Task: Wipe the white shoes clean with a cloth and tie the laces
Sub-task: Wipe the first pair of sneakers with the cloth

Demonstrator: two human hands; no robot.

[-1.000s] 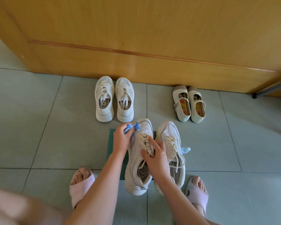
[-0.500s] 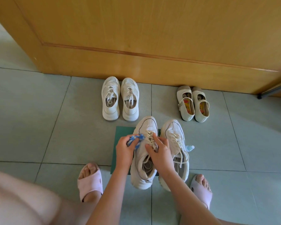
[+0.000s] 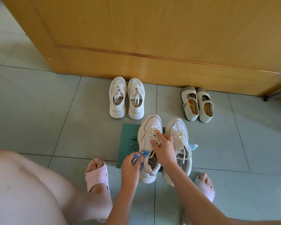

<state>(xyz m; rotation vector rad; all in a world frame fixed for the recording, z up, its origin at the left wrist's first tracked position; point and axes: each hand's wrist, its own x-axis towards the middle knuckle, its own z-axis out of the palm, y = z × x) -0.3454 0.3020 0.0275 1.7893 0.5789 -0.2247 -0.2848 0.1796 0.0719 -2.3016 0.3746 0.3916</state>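
Two chunky white sneakers stand side by side on the tiled floor, toes pointing to the door. My right hand (image 3: 164, 150) presses down on the laces and tongue of the left sneaker (image 3: 148, 132), steadying it. My left hand (image 3: 130, 166) grips a bunched blue and white cloth (image 3: 139, 155) against that shoe's left side near the collar. The right sneaker (image 3: 178, 132) stands untouched, its cream laces loose and trailing over its side.
A green mat (image 3: 130, 140) lies under the left sneaker. A second white pair (image 3: 126, 98) and a pair of beige strap shoes (image 3: 197, 104) stand by the wooden door (image 3: 152, 38). A small pale blue bottle (image 3: 193, 146) lies right of the sneakers. My feet wear pink slippers (image 3: 97, 177).
My left hand has drawn the cloth from the shoe's toe end back along its left side to the collar. My right hand stays on the laces. The view has shifted left.
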